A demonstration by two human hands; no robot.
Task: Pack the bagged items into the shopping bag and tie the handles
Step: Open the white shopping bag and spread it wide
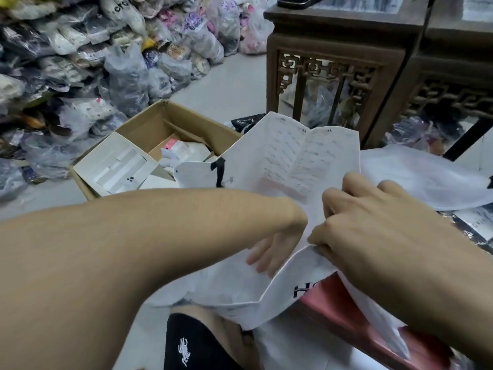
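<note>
Shopping bag [306, 161]: inside (mostly) unseen.

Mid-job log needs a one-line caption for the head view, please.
Right hand pinches the white shopping bag open at its rim while the left hand reaches inside, fingers straight.

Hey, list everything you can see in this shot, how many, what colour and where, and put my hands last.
shopping bag: one, white with faint print, centre, held open
red flat item: one, red, lower right, partly under the shopping bag
cardboard box: one, brown, left of centre, open, holding white packets and a pink one
bagged goods: many, clear plastic over mixed colours, heaped upper left
carved wooden tables: two, dark brown, upper right
phone: one, black, on a table top
plastic sheet: one, white, right
left hand: fingers straight, inside the bag
right hand: pinches the bag's rim
</note>
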